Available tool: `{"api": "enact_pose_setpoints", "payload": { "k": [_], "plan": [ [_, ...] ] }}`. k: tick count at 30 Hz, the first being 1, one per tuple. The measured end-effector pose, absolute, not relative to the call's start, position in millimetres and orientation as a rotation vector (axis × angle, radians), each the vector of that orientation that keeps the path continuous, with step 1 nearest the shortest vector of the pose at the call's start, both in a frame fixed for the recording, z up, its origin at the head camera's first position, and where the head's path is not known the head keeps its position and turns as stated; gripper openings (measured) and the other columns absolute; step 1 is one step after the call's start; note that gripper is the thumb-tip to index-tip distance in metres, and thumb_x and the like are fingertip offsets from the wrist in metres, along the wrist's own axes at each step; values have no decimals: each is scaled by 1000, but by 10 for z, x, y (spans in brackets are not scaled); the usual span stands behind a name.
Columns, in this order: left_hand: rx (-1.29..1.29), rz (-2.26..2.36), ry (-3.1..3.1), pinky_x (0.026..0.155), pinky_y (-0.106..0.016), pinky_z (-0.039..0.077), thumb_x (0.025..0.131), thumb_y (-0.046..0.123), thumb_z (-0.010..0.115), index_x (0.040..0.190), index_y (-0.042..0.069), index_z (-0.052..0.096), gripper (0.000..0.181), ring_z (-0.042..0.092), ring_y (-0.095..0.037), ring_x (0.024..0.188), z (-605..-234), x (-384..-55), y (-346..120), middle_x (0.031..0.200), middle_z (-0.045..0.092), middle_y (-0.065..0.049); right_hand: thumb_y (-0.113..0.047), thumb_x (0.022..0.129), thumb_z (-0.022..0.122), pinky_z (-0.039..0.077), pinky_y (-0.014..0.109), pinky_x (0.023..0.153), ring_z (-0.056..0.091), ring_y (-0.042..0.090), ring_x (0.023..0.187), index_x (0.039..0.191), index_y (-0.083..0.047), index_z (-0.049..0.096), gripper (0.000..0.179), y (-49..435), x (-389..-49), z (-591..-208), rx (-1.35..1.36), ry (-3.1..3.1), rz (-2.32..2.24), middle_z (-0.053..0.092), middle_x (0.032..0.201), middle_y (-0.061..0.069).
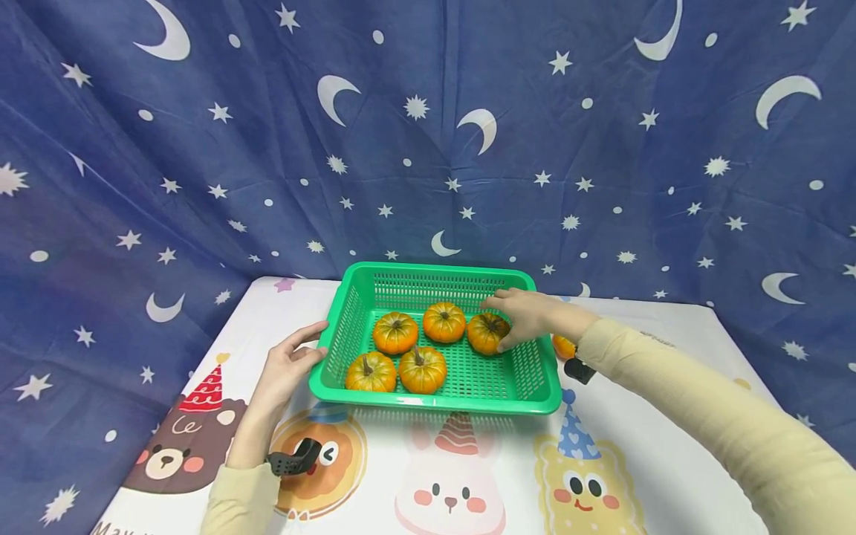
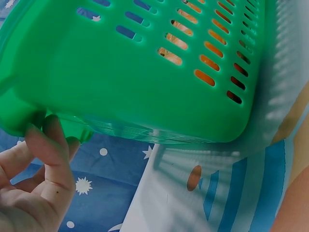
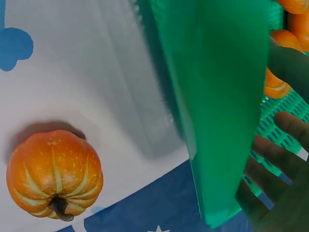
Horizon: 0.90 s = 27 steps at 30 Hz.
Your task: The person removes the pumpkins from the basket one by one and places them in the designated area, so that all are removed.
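Note:
A green plastic basket (image 1: 435,402) sits on the table with several small orange pumpkins (image 1: 423,370) inside. My left hand (image 1: 290,368) is at its left rim; in the left wrist view the bent fingers (image 2: 53,150) grip the edge from below. Over the basket's right side reaches my right hand (image 1: 531,316), its fingers around the far and right sides of the rightmost pumpkin (image 1: 487,334). The right wrist view shows those fingers (image 3: 275,157) spread apart inside the basket wall, no pumpkin between them; whether the thumb touches one, I cannot tell.
Outside the basket on the right lies another pumpkin (image 3: 55,174), mostly behind the right forearm in the head view. A white cloth with cartoon prints (image 1: 451,475) covers the table. Behind it hangs a blue curtain (image 1: 428,148) with moons and stars.

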<state>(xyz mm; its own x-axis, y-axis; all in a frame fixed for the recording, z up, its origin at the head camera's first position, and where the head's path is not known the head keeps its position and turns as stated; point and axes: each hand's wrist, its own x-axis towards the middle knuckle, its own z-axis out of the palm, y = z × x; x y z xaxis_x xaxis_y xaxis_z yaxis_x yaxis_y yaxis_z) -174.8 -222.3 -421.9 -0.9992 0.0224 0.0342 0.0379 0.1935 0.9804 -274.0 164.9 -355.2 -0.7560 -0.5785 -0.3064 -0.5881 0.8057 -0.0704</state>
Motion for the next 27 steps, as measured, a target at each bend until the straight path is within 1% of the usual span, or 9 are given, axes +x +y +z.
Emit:
{"api": "enact_pose_setpoints", "payload": {
  "k": [3, 6, 9, 15, 17, 22, 27],
  "plan": [
    [-67, -1983, -2419, 71, -17, 50, 92, 7, 59, 138, 2, 49, 47, 61, 3, 80, -4219, -1758, -2225, 120, 52, -3, -37, 78, 78, 44, 55, 100, 43, 40, 131, 144, -18, 42, 77, 1609, -2773, -3580, -873, 2643, 68, 43, 146, 16],
    [-71, -1993, -2415, 71, -17, 50, 92, 6, 59, 138, 2, 49, 47, 61, 3, 79, -4219, -1760, -2223, 121, 52, -5, -38, 77, 79, 45, 54, 99, 45, 39, 129, 144, -19, 41, 79, 1582, -2808, -3624, -875, 2623, 96, 44, 143, 15],
    [-66, -2003, -2414, 71, -17, 50, 92, 6, 59, 138, 2, 49, 48, 62, 2, 79, -4220, -1759, -2217, 120, 52, -7, -38, 77, 79, 45, 53, 99, 45, 38, 129, 145, -20, 40, 80, 1565, -2843, -3669, -849, 2611, 115, 44, 144, 13],
    [-40, -1994, -2425, 71, -18, 51, 92, 7, 59, 138, 5, 50, 47, 63, 1, 79, -4226, -1768, -2224, 109, 56, 5, -37, 77, 79, 45, 52, 99, 46, 38, 129, 146, -21, 37, 82, 1532, -2886, -3718, -778, 2574, 145, 39, 148, 16],
    [-37, -1993, -2422, 71, -18, 51, 92, 7, 59, 138, 5, 50, 47, 63, 2, 79, -4229, -1770, -2227, 109, 56, 7, -36, 77, 79, 44, 52, 100, 46, 38, 131, 147, -20, 35, 84, 1518, -2889, -3730, -774, 2568, 168, 38, 149, 17],
    [-40, -1986, -2426, 71, -17, 51, 92, 6, 59, 138, 5, 50, 47, 62, 2, 80, -4237, -1771, -2226, 112, 54, 7, -34, 78, 79, 44, 51, 101, 45, 37, 132, 149, -19, 30, 87, 1475, -2889, -3768, -781, 2544, 240, 37, 150, 17],
    [-33, -1984, -2429, 71, -18, 51, 92, 6, 58, 138, 5, 50, 47, 63, 1, 79, -4230, -1767, -2221, 107, 56, 7, -32, 78, 79, 45, 50, 101, 46, 37, 130, 148, -20, 29, 87, 1459, -2886, -3808, -799, 2537, 257, 37, 149, 19]
  ]
}}
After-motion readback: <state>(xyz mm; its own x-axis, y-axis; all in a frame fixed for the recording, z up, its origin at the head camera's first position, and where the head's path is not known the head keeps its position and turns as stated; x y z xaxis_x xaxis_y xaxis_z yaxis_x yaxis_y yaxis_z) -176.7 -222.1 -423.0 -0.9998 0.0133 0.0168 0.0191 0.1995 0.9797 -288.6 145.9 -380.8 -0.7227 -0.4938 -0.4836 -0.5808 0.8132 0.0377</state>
